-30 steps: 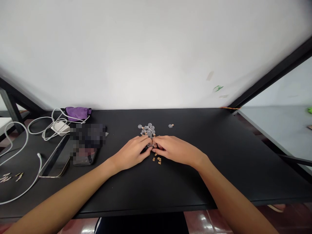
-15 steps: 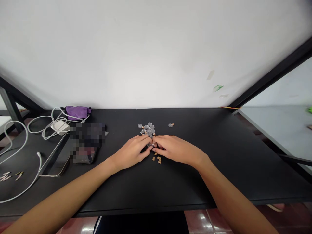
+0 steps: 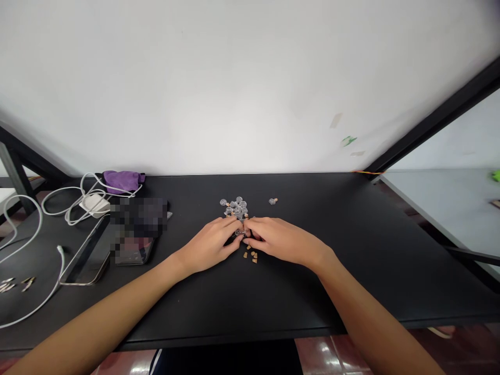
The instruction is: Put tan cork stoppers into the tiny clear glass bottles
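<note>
My left hand (image 3: 213,242) and my right hand (image 3: 279,239) meet over the middle of the black table, fingers closed in pinches. Between the fingertips shows a small clear glass bottle (image 3: 239,233), gripped by my left hand. My right fingertips press against its right end; whatever they pinch is hidden. Just beyond the hands lies a pile of small clear glass bottles (image 3: 239,204), some with tan cork stoppers. Several loose corks (image 3: 253,255) rest on the near side, below my right fingers. Apart to the right is one corked bottle (image 3: 272,201).
On the left lie two phones (image 3: 88,255) (image 3: 135,252), partly blurred out, a white charger (image 3: 95,204) with looped cable, and a purple pouch (image 3: 123,180). Small slender pieces (image 3: 7,285) sit at the far left. A white wall (image 3: 250,104) backs the black table (image 3: 351,219).
Both hands stay almost in place, with only a slight shift at the fingertips around the bottle. The whole view has moved a little.
</note>
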Demonstrator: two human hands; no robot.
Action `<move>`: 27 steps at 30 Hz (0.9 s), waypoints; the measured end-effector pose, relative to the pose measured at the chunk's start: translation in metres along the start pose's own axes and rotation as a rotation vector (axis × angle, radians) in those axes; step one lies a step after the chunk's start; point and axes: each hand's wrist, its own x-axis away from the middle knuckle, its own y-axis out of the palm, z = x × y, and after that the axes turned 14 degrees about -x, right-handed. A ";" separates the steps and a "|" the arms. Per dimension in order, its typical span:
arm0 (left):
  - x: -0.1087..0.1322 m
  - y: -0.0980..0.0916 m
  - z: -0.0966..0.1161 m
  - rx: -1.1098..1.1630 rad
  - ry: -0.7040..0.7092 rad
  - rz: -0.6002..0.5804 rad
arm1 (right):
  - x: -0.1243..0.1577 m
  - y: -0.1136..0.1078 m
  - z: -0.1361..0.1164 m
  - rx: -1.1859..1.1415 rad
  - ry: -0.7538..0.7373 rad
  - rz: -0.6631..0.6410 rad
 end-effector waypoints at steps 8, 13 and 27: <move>0.000 0.000 0.000 0.005 0.007 0.009 | 0.000 0.000 0.000 -0.004 0.007 -0.004; 0.000 0.000 0.001 0.005 0.004 0.004 | 0.001 0.000 0.000 0.001 0.002 -0.014; 0.000 -0.002 0.001 0.012 0.006 0.012 | 0.002 0.000 0.000 0.000 0.016 -0.022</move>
